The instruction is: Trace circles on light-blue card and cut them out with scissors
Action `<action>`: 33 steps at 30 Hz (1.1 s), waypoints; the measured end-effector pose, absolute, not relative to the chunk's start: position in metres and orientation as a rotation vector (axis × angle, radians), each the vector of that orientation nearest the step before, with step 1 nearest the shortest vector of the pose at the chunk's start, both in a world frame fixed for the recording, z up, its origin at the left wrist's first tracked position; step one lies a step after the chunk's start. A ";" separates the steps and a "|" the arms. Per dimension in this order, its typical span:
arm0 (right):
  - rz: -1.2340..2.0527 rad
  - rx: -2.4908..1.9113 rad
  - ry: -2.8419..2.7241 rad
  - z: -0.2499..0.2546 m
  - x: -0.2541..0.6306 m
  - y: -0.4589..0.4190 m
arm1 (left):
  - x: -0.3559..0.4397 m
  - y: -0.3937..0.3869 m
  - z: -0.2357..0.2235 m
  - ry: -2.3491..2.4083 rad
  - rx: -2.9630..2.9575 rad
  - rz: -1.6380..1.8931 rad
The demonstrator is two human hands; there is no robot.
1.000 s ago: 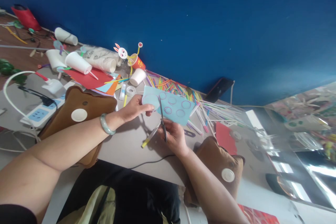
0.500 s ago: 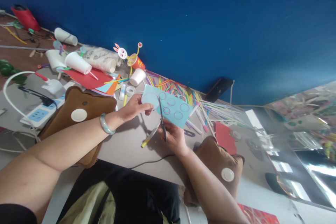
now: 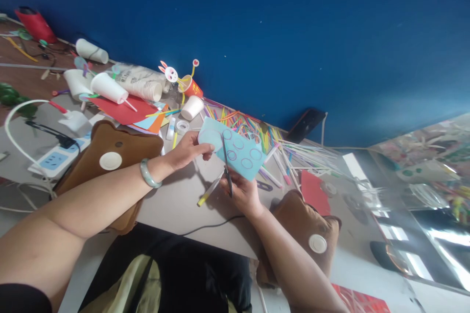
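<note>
My left hand [image 3: 193, 150] pinches the left end of a light blue sheet of paper [image 3: 244, 156], thumb on top. Several circles are drawn on the sheet in dark outline. Scissors [image 3: 227, 173] are in my right hand [image 3: 242, 190], fingers wrapped round the handles. Their blades point away from me and lie at the paper, between the pinched end and the drawn circles. Below the scissors, a marker with a yellow end [image 3: 205, 197] lies on the table. Part of my right hand's grip is hidden under the paper.
Brown cushions [image 3: 110, 156] lie left and right. Behind the paper spread many coloured sticks [image 3: 235, 117]. White paper cups [image 3: 192, 107], red paper [image 3: 127, 110], a tape roll [image 3: 182, 127] and a power strip [image 3: 60, 156] are to the left. A blue wall [image 3: 257, 34] rises behind.
The right part of the blue sheet has tilted and shifted slightly. Both hands stay in nearly the same place, still holding the paper and the scissors.
</note>
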State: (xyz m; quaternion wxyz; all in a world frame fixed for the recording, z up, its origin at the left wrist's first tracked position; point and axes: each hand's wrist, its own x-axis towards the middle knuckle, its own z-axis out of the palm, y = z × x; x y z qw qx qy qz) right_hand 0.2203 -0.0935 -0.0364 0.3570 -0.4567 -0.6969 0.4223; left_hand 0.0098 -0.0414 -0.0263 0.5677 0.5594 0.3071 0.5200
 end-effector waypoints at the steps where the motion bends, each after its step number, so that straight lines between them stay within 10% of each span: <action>1: 1.075 -1.180 -1.815 -0.037 0.221 -0.094 | 0.010 -0.042 -0.027 0.726 1.318 1.219; 33: 1.136 -1.141 -1.719 -0.034 0.215 -0.096 | 0.011 -0.045 -0.023 0.763 1.370 1.110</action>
